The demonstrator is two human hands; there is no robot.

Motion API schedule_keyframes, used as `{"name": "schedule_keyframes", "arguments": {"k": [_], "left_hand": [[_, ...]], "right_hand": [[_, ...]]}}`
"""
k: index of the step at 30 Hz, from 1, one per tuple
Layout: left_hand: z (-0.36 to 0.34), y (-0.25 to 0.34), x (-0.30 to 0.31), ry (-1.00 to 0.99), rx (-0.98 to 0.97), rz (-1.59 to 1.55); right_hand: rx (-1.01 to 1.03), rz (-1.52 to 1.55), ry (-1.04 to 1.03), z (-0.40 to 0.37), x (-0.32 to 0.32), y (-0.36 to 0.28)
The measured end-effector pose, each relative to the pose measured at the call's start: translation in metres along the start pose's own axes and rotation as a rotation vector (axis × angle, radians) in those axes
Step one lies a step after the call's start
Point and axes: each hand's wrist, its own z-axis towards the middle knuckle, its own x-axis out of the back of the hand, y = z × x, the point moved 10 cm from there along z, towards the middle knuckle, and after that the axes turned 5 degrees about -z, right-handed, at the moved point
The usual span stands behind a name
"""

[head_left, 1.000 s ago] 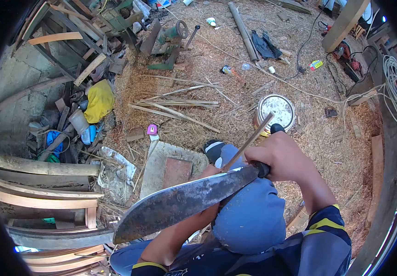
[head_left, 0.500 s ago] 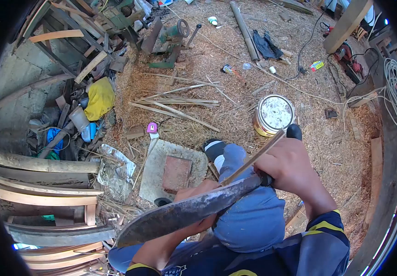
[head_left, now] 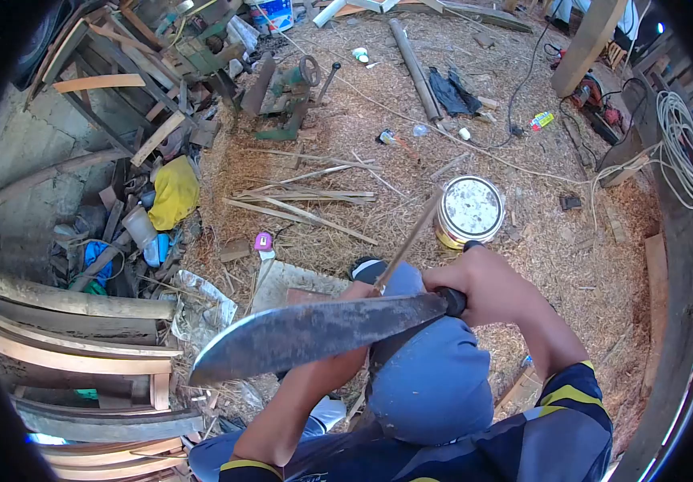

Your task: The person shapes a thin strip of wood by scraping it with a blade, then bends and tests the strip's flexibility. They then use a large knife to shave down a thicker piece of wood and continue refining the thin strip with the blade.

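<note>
A broad machete [head_left: 298,339] crosses in front of my lap, its wide rusty blade pointing left. My right hand [head_left: 487,283] is wrapped round its black handle [head_left: 454,302]. Behind the blade, my left hand [head_left: 358,292] is closed around a thin wooden strip [head_left: 412,239], which slants up and away past the paint can. Most of the left hand's fingers are hidden by the machete. The strip rises beside my bent knee [head_left: 431,386]. Just beyond the blade, a reddish brick [head_left: 308,296], largely covered, lies on a flat slab [head_left: 278,277].
A lidded paint can [head_left: 472,207] stands ahead on shavings. Several wooden strips [head_left: 314,194] lie beyond a pink tape measure [head_left: 263,242]. Curved timbers [head_left: 81,365] are stacked at left, with a green metal machine [head_left: 286,88] farther off. A coiled rope [head_left: 681,153] hangs at right.
The machete's tip has risen, so the blade lies more level and covers more of the brick. The strip has swung to a steeper angle, its far end moving left and away.
</note>
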Motion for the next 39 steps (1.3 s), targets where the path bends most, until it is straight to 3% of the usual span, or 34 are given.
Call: {"name": "schedule_keyframes", "arguments": {"k": [3, 6, 9, 20, 28, 33, 39], "left_hand": [[0.0, -0.005, 0.001, 0.001, 0.114, -0.055], [-0.007, 0.0, 0.001, -0.006, 0.012, -0.071], [-0.015, -0.02, -0.005, -0.076, 0.185, -0.246], [-0.02, -0.017, -0.009, -0.1, 0.223, -0.256], [-0.018, -0.007, 0.0, -0.092, 0.208, -0.133], [-0.021, 0.01, 0.005, -0.105, 0.028, -0.087], [-0.028, 0.01, 0.0, -0.272, 0.089, -0.124]], "right_hand": [[0.042, -0.042, 0.003, 0.007, 0.0, -0.004], [0.076, -0.063, 0.019, 0.014, -0.003, -0.006], [0.078, -0.068, 0.028, 0.018, -0.006, -0.006], [0.093, -0.152, 0.028, 0.021, -0.005, -0.013], [0.138, -0.226, 0.074, 0.022, -0.001, -0.023], [0.157, -0.272, 0.158, 0.009, 0.009, -0.035], [0.107, -0.282, 0.199, -0.002, 0.011, -0.04]]}}
